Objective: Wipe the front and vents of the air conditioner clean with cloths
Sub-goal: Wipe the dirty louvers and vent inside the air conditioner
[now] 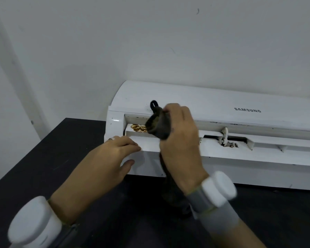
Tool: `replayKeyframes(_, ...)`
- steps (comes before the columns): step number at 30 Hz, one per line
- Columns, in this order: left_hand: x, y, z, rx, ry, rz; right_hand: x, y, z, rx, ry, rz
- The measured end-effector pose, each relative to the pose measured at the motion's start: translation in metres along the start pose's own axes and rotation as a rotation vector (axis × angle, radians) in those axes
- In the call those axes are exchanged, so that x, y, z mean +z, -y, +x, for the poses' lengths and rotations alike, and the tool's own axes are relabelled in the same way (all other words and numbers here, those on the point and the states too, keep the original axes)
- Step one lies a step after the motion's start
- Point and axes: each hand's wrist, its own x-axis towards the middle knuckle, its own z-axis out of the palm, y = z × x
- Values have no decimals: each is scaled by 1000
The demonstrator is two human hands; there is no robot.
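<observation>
A pale grey-white wall (pixel 150 42) fills the upper part of the view. A small dark curved mark (pixel 197 11) sits high on it towards the right, and a faint thin scratch (pixel 172 50) lies lower, near the middle. On the left a second wall face (pixel 5 97) meets it at a soft, shadowed corner and carries a small dark spot (pixel 32 122) just above the counter's back edge. The counter (pixel 61 149) is matt black, reaches back to the wall, and shows light scuffs and a few pale specks across its left part.
</observation>
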Motion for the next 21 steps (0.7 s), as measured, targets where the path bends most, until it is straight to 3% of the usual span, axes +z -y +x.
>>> replayKeyframes(3,-1,0,0,-28,-1,-20,26,14,5,-119,61,-59)
replayKeyframes(8,-2,4,0,15,9,-39,51,19,-7,-156,213,-197)
replayKeyframes(14,-4,12,-4,32,82,-20,30,1,-11,-269,486,-117)
replayKeyframes(18,-6,11,-2,-42,83,-43,33,1,-13,-264,478,-153)
replayKeyframes(21,-10,8,2,3,121,-21,39,1,-13,-270,420,-187)
